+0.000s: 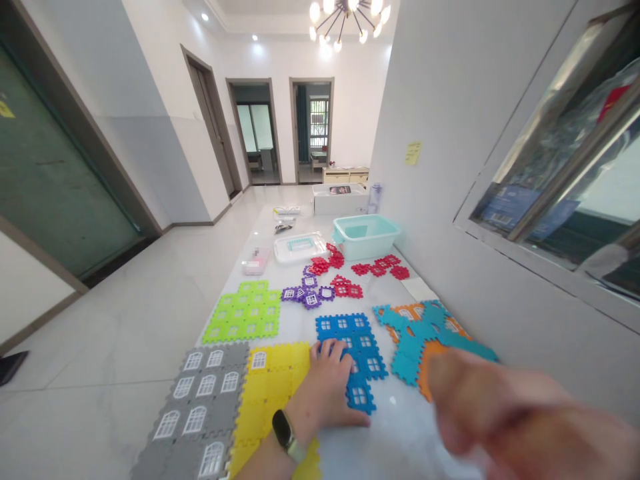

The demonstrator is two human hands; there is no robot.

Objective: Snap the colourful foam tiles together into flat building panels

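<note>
My left hand (325, 383), a watch on its wrist, rests over the left side of the blue puzzle panel (360, 340) of interlocking window tiles. Its fingers are apart, with the thumb stretched out near the panel's lower edge. My right hand (500, 407) is close to the camera at the lower right and smeared by motion, so its grip does not show. Beyond it lie teal puzzle pieces (417, 337), loosely heaped over orange pieces (431, 373). A yellow panel (265, 387) runs under my left forearm, beside a grey panel (203, 400) with white windows.
Farther up the white table are a lime green panel (245, 310), purple tiles (311, 300), red pieces (349, 288), a mint bin (367, 243) and a white lid (290, 257). A pink box (256, 263) lies left. The wall (425, 220) borders the right side.
</note>
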